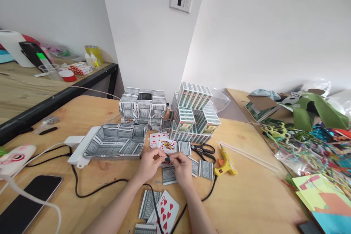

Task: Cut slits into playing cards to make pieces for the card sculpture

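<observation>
My left hand (151, 163) and my right hand (181, 166) meet above the cards at the table's middle, fingers pinched on a small dark object (167, 159) that I cannot make out. Behind them lie face-up cards (168, 145). Folded patterned card pieces (206, 169) lie around the hands. To the left stands an open tray made of cards (115, 142), with a larger card structure (144, 108) behind it. Black scissors (203, 150) and a yellow glue gun (226, 162) rest to the right. Nearer me is a nine of hearts (168, 212).
Stacked card boxes (192, 113) stand at the back. White glue sticks (249, 155) lie right. A black cable (95, 192) crosses below my arms. A phone (30, 203) is at left; craft strips and coloured paper (323, 197) are at far right.
</observation>
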Tool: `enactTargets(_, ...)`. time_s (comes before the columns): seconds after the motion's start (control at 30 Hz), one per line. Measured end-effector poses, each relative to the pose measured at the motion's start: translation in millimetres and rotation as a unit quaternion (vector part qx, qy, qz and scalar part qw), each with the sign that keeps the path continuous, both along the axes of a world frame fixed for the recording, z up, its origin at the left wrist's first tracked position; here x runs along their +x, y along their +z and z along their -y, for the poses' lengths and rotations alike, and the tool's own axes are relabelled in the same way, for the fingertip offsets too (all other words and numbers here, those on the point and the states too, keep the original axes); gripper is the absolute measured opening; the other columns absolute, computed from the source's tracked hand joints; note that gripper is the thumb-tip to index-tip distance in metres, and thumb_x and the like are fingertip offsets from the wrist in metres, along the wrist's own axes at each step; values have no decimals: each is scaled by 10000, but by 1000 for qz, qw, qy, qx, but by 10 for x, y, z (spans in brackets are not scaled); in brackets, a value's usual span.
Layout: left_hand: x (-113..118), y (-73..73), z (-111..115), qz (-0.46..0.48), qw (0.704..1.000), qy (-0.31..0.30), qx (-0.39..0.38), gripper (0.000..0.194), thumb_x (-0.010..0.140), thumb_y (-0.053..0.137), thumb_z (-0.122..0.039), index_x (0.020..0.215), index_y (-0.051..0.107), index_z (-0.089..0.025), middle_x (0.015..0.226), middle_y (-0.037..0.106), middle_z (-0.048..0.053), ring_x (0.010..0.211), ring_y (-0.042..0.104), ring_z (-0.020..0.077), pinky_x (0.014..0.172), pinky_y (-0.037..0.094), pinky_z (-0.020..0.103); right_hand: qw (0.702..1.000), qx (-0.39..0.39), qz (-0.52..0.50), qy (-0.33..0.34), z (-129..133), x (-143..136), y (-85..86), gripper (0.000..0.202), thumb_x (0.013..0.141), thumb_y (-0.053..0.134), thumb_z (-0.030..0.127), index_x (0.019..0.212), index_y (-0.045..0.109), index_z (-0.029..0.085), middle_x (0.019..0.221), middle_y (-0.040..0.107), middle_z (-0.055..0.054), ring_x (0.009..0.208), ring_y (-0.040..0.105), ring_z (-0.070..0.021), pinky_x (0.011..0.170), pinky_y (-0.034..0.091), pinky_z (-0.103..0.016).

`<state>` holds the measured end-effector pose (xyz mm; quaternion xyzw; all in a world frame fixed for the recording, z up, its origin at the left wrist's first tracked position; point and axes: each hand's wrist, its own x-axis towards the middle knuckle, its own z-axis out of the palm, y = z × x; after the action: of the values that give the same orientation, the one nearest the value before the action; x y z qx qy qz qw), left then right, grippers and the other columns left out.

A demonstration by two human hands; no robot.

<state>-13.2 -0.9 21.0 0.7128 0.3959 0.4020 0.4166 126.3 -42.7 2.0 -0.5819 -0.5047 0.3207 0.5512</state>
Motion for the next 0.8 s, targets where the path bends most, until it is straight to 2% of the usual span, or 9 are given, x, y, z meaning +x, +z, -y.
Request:
enactTargets(0.17,41,-41,0,-18,998,56,31,136,759,538,-247,659,581,-166,653,612,12,650,565,144,620,444,259,1000,17,18,-19,-21,-15,-26,87,734,542,195,730,628,179,668,638,-26,612,588,-159,591,476,-267)
enactTargets(0.3,71,-92,4,-27,998,37,33,113,769,537,-249,718,596,-167,705,616,14,692,563,142,649,441,260,998,25,48,-11,-23,-6,-46,112,718,542,172,782,634,185,749,657,-36,697,606,-167,656,487,-279)
enactTargets(0.47,81,-128,29,-26,997,37,68,136,776,527,-216,668,594,-168,716,611,33,736,563,160,687,440,284,997,22,76,-18,-10,-16,-36,198,692,540,127,854,637,185,822,668,-45,740,617,-171,694,489,-288)
enactTargets(0.63,61,-104,53,-26,993,63,92,135,787,517,-225,678,576,-172,700,600,23,713,560,154,675,437,276,992,12,125,-20,-18,-24,-55,135,744,558,220,799,677,190,734,673,-50,690,607,-183,660,476,-294)
enactTargets(0.8,68,-97,44,-40,993,68,87,113,809,481,-218,809,588,-180,811,630,29,801,576,154,729,444,274,992,10,124,-37,-39,-14,-134,193,776,543,265,886,683,189,818,688,-77,730,618,-196,689,481,-307)
